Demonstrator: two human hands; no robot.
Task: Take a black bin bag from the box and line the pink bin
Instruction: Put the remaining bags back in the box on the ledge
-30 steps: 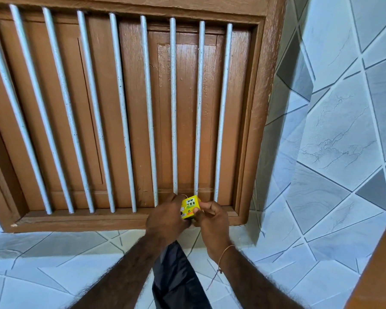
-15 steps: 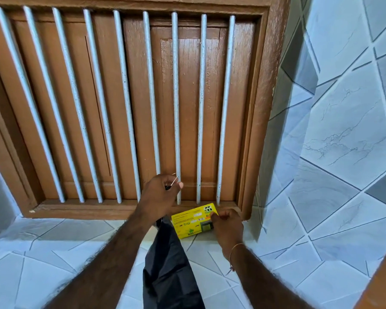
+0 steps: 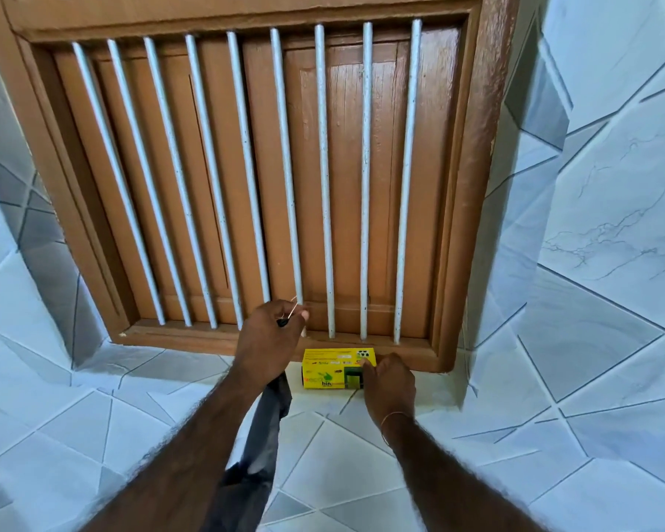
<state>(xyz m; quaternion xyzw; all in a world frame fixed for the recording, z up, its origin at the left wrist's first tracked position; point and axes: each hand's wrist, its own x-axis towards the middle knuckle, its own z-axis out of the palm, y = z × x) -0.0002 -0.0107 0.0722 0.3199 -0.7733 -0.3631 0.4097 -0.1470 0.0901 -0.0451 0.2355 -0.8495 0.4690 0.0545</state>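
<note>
From the head camera, the first half of the job looks done: a black bin bag [image 3: 263,435] is already out, hanging down the lower middle of the frame from the left hand [image 3: 271,335], whose fingers are curled round its top and also pinch a thin loop, perhaps a rubber band. The right hand [image 3: 388,382] has its fingers closed on the right end of the yellow box [image 3: 333,369], which sits on the tiled ledge [image 3: 419,389] just below the wooden window frame [image 3: 473,186], bottom centre. Lining is all still to do — the pink bin is nowhere in view. Compared with half a second ago, the box lies squarer against the frame and lower on the ledge — it was tilted then — while the left hand keeps its grip.
</note>
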